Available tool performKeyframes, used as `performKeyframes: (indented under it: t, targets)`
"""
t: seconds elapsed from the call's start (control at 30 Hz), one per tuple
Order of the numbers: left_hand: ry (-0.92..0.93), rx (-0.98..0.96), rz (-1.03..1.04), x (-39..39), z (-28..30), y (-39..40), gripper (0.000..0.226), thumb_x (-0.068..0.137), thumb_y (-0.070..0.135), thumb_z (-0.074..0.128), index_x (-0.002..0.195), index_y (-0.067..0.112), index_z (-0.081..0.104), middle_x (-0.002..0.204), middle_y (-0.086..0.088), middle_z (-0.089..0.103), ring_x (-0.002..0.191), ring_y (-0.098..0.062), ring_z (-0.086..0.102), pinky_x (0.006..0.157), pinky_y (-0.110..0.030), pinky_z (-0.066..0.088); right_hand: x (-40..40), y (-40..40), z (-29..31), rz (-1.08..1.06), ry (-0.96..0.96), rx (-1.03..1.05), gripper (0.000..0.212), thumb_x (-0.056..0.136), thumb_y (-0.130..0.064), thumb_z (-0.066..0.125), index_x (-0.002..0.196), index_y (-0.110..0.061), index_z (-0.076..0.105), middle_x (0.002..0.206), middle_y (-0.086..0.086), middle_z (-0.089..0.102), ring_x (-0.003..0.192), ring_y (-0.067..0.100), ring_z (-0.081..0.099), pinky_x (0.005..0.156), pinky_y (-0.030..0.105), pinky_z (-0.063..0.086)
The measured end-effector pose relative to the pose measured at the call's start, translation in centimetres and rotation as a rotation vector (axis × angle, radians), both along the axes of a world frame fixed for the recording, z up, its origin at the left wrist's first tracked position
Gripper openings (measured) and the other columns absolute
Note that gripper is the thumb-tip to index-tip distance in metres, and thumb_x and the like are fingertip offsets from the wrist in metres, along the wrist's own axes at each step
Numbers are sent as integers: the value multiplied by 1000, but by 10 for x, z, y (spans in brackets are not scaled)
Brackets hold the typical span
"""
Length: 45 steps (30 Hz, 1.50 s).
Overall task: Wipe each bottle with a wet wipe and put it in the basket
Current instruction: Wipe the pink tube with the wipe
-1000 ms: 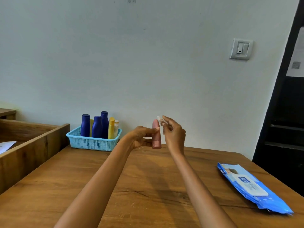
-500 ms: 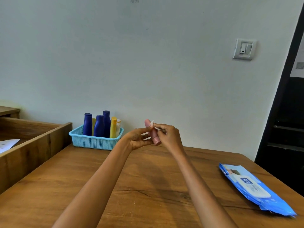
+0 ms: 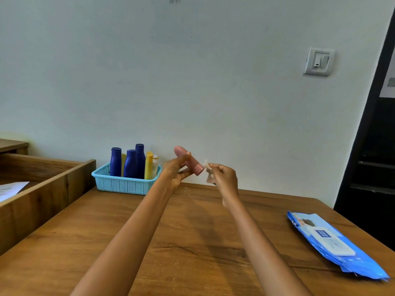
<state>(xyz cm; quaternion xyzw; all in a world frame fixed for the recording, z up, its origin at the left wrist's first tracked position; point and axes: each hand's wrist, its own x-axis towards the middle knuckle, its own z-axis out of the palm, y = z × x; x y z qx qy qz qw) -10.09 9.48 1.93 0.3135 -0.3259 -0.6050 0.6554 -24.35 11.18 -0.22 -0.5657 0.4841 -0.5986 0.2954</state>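
Left hand (image 3: 174,173), at frame centre, grips the tilted pink bottle (image 3: 189,160); just beside it, right hand (image 3: 224,178) pinches what seems a blurred wet wipe (image 3: 208,173). Left of them stands the basket (image 3: 119,184) holding bottles.

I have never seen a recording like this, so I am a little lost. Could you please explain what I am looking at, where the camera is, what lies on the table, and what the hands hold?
There is no machine here. A person wears a camera on the head, so this one view looks forward and down along the person's own arms.

The left hand holds a small pink bottle, tilted in the air. The right hand pinches a small wet wipe, which looks blurred, just beside the bottle's lower end.

On the wooden table, a light blue basket near the wall already holds several upright bottles, dark blue and yellow. At the right lies a blue pack of wipes.
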Motion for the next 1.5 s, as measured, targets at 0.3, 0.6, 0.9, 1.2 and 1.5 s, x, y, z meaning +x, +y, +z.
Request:
performKeyframes:
  t: [0.3,0.6,0.9,1.2,1.5]
  targets:
    - [-562,-255,315,-22,-4,-1,61,75,25,77,126,9,49,110,-5,62,100,-18,62,85,-32,54,-1,6,6,389,-627,337,37,84,-12,67,113,10,58,87,21,64,59,17,59,75,29,55]
    - [-887,-415,510,-29,-7,-2,64,76,29,76,130,11,48,121,-7,54,91,-12,56,76,-22,49,-13,7,5,304,-415,283,36,83,-24,70,101,6,65,89,19,66,72,19,64,58,24,48]
    - [-824,-407,268,-27,-8,-5,60,78,28,75,129,8,51,110,-1,61,98,-17,61,82,-30,55,-12,2,14,352,-478,160,28,95,-10,44,108,-3,67,91,9,64,83,15,57,77,27,47]
    - [-671,-387,-51,-35,-11,0,52,83,17,70,130,5,48,105,-2,61,91,-13,64,64,-18,54,-27,-6,11,242,-548,184,42,81,12,30,111,2,58,76,5,47,70,18,43,67,27,38]
    - [-657,-376,-168,-31,-12,-1,54,84,20,68,131,4,47,109,-3,64,96,-17,66,74,-26,57,-32,-11,6,-30,-111,30,23,84,-27,69,102,-13,66,96,2,70,89,16,65,72,24,51]
